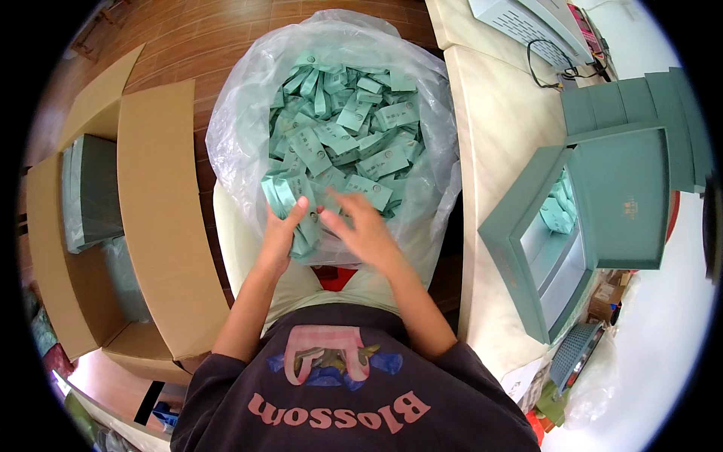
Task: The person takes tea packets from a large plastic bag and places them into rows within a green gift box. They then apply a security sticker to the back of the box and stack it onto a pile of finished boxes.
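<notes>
Several small pale-green paper packets are bunched in my left hand, with its thumb pressed across them. They are above the near side of a large clear plastic bag. Just to their right, my right hand is blurred by motion. Its fingers point toward the bunch, and I cannot make out whether they hold anything. A heap of loose matching packets fills the bag, lying at all angles.
On the right, a marbled table carries an open dark-green gift box with some packets inside. Behind it are more green boxes and a white metal device with a black cable. An open cardboard carton stands left, containing plastic-wrapped dark items.
</notes>
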{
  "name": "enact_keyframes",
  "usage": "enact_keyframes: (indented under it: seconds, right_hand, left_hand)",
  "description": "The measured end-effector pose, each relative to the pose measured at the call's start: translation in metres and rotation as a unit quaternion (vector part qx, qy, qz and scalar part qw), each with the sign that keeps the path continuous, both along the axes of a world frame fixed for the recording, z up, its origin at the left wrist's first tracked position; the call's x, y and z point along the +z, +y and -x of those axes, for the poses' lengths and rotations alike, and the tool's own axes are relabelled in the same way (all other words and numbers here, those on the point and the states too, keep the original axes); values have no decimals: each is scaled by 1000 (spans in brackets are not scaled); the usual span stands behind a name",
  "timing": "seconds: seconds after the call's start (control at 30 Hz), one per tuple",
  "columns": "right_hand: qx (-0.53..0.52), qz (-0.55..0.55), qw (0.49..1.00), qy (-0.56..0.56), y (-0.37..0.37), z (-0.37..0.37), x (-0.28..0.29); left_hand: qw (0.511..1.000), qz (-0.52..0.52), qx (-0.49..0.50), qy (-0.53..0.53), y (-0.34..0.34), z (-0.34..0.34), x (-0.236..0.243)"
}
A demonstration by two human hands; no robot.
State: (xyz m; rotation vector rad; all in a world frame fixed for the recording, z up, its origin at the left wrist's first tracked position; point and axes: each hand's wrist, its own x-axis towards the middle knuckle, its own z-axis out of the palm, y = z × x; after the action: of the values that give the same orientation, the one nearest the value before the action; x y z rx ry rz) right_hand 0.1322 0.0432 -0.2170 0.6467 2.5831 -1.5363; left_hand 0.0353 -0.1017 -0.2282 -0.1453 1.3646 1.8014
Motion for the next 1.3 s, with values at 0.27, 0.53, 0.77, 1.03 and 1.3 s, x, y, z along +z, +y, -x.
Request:
enact_keyframes:
  seconds: [0.27,0.53,0.77,1.03,1.3]
  right_hand:
    - [-15,-312,922,-231,53,-3,-85]
    - [-33,-318,947,27,30,-22,-21]
    - [49,-349,914,202,4,-6,32]
    - [8,-216,939,268,-16,2,41]
    - [36,-258,935,242,-36,-16,44]
  left_hand:
    - [1000,18,-8,2,-10,-3,-2]
    - [999,20,-31,-3,-15,1,-9]
    - [989,-2,-142,27,7,-7,18]
    - [991,-42,-120,-33,2,-6,20]
    - [996,75,55,-4,19,-5,28]
